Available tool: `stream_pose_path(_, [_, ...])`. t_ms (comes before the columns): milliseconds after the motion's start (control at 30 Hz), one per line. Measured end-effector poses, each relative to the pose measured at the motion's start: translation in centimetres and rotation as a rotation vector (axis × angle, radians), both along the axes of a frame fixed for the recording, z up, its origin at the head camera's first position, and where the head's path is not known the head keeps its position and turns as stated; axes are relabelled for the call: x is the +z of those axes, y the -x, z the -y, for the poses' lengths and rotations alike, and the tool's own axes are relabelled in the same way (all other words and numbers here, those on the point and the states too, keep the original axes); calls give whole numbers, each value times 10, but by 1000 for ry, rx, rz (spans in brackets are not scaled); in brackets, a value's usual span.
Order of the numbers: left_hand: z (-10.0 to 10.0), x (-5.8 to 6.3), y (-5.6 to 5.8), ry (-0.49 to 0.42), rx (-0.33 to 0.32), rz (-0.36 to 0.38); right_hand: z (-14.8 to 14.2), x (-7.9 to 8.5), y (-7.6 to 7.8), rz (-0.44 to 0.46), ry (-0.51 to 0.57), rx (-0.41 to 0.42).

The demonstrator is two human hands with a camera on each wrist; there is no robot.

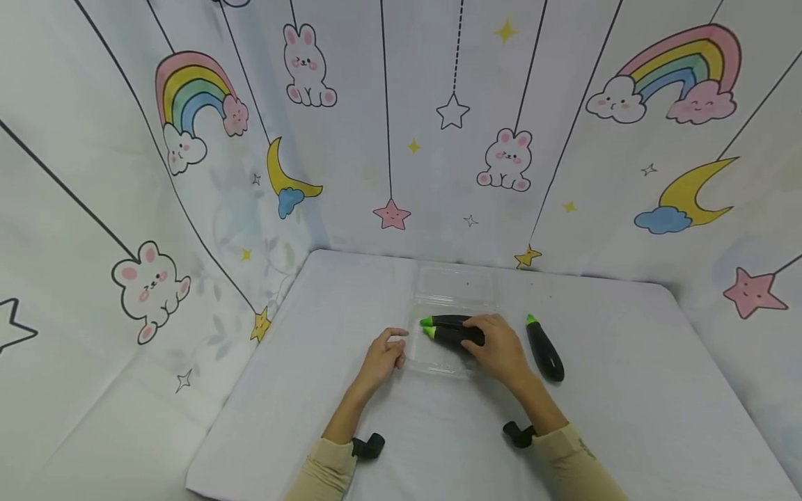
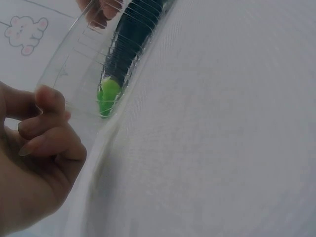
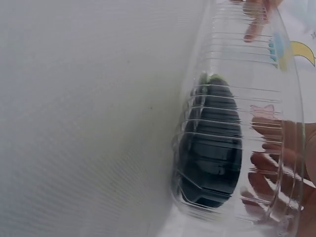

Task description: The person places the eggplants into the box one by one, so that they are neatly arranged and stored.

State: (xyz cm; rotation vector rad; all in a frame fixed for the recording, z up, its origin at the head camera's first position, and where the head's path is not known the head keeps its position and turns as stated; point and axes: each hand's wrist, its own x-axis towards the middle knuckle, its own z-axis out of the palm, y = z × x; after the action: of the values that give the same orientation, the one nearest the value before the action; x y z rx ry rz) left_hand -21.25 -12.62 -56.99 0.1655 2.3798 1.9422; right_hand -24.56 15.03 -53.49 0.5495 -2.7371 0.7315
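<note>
Two glossy black eggplants with bright green stems lie side by side in a clear plastic box: the far eggplant (image 1: 446, 320) and the near eggplant (image 1: 454, 337). My right hand (image 1: 498, 348) arches over their right ends, thumb on the near side, fingers on the far side, and holds the near one. Through the ribbed wall of the box (image 3: 256, 94), the right wrist view shows bent fingers just above the eggplant (image 3: 212, 148). My left hand (image 1: 379, 358) is at the box's left rim. Its index finger reaches the rim; the other fingers are loosely bent (image 2: 44, 148).
A third eggplant (image 1: 546, 349) lies on the white table (image 1: 626, 390), right of the box. The open lid (image 1: 454, 284) extends behind the box. A white curtain (image 1: 351, 139) with rainbows, rabbits and stars hangs around the table's back and sides.
</note>
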Motion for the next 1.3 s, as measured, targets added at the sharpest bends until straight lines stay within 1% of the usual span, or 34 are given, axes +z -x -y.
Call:
stream_pose_path(100, [-1,2,0,-7,7,1,-2,3,0,-16,26,-13])
stream_pose_path(233, [-2,2,1,-17,6,4,-6,5,-1,-73,71,-22])
stream_pose_path(333, [-1,0,2,-17,4,4,-10,7,-2,-113,84,-44])
stream_pose_path(467, [-1,-1,0,-14,5,4,-17,12,-4,-131,101,-84])
stream_pose_path(633, [0,-1,0,-15,-7,-4,-29,16,-7,-131,153,-128])
stream_pose_path(733, [0,0,0,-14,-13,-4,-37,16,-7,-155,188,-149])
stream_pose_path(900, [0,-1,0,-11,-8,2,-52,14,-8,-201,213,-183])
stream_pose_path(967, [0,-1,0,-14,-5,4,-58,12,-10,-195,222,-206])
stream_pose_path(1067, [0,-1,-1,-18,0,2,-65,10,-12,-158,221,-249])
stream_pose_path(1300, [-1,-1,0,-19,-4,-1,-84,3,-15,-30,219,-352])
